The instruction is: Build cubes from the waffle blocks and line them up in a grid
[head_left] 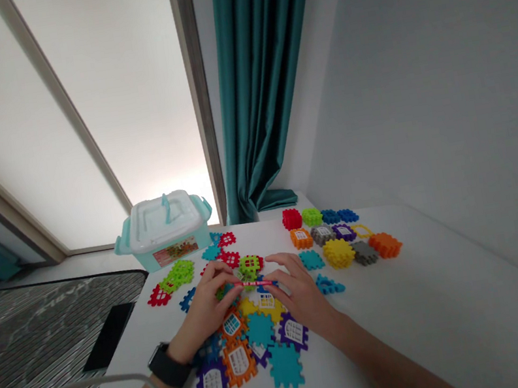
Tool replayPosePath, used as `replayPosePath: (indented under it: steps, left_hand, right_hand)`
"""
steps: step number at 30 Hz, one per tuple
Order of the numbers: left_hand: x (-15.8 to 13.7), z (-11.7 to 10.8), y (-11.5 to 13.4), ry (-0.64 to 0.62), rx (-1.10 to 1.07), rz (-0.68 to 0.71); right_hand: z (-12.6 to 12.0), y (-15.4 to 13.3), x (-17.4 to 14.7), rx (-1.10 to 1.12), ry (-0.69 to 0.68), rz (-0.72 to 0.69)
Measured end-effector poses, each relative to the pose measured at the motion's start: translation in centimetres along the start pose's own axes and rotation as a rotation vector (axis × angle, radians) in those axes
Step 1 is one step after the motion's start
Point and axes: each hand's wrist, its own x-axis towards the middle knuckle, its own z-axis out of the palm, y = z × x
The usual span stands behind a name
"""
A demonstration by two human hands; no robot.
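Note:
Between my two hands a thin pink-red toothed building tile [255,283] is held edge-on above the pile. My left hand [211,305], with a dark watch on its wrist, pinches the tile's left end. The right end sits between the thumb and fingers of my right hand [299,290]. Below and around them lie loose interlocking tiles: a teal tile [260,329], a yellow window tile [273,304], an orange window tile [240,361], a purple window tile [212,385] and a green tile [251,263]. My hands hide part of the pile.
A lidded light-teal storage box [168,226] stands at the back left of the white table [405,328]. Sorted stacks, among them a yellow stack [338,253] and an orange stack [385,244], stand at the right. A pale cable [121,378] crosses the lower left.

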Motion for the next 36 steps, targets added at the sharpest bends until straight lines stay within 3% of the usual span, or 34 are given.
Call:
replayPosePath:
  steps: [9, 21, 27, 31, 36]
  left_hand:
    - [0.2, 0.0, -0.1, -0.042, -0.149, -0.131]
    - [0.2, -0.3, 0.3, -0.059, -0.233, -0.186]
    - [0.1, -0.1, 0.4, -0.026, -0.111, -0.164]
    - [-0.3, 0.2, 0.6, 0.061, 0.082, -0.056]
    - [-0.6, 0.7, 0.3, 0.074, 0.212, 0.027]
  right_hand:
    - [0.0, -0.4, 0.3, 0.146, -0.055, 0.197]
    - [-0.2, 0.4, 0.1, 0.015, -0.056, -0.05]
    - [-0.1, 0.5, 0.0, -0.003, -0.01, -0.049]
    - [0.0, 0.5, 0.0, -0.007, 0.026, -0.011]
    - [0.4, 0.0, -0.1, -0.025, 0.042, 0.017]
